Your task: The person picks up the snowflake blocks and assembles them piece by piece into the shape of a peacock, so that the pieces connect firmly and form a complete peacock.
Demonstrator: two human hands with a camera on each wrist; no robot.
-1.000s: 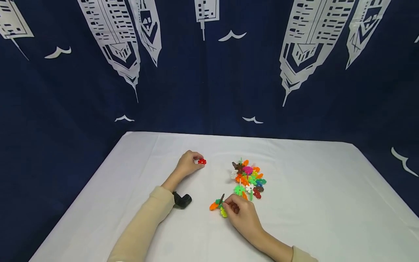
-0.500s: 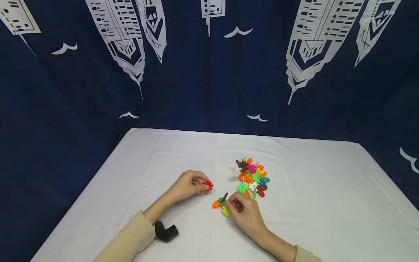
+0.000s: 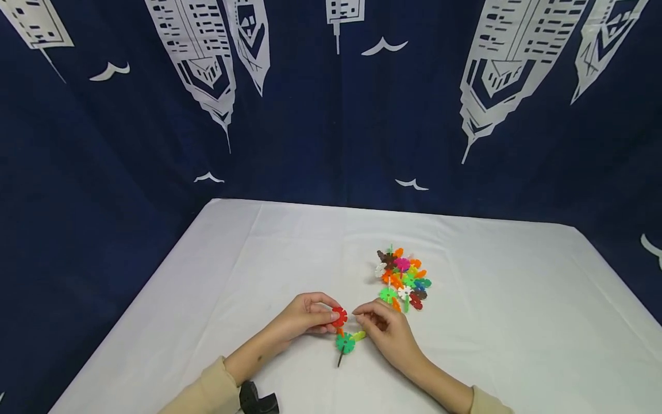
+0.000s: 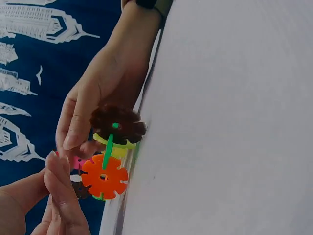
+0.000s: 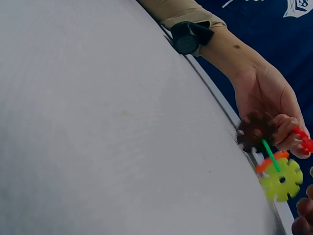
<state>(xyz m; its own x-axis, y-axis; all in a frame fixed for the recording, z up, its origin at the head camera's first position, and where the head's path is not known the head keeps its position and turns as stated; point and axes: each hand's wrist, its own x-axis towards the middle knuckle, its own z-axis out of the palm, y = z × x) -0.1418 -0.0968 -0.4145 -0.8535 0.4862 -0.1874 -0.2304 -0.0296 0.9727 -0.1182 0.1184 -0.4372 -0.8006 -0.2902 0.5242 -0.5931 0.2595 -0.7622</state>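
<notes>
My left hand (image 3: 302, 315) pinches a red notched flower disc (image 3: 339, 317) between thumb and fingers. Just below it, a small cluster of joined flower discs has a green disc (image 3: 345, 342) in its middle. Brown (image 4: 115, 125), orange (image 4: 105, 177) and yellow (image 5: 282, 179) discs stick out from the green one. The yellow disc reaches the curled fingers of my right hand (image 3: 390, 330), while the orange one lies right under my left fingertips. In the head view the right thumb and index tip point toward the red disc, with a small gap between.
Behind the right hand, a pile of colourful flower discs (image 3: 408, 280) lies on the white-covered table (image 3: 491, 299). A black device (image 3: 258, 401) sits at the left wrist. A dark blue curtain (image 3: 320, 132) with white building prints hangs behind the table.
My left hand has brought the red disc forward and right, to the joined cluster. The cluster has turned, its brown disc now pointing toward the front. My right hand has barely moved.
</notes>
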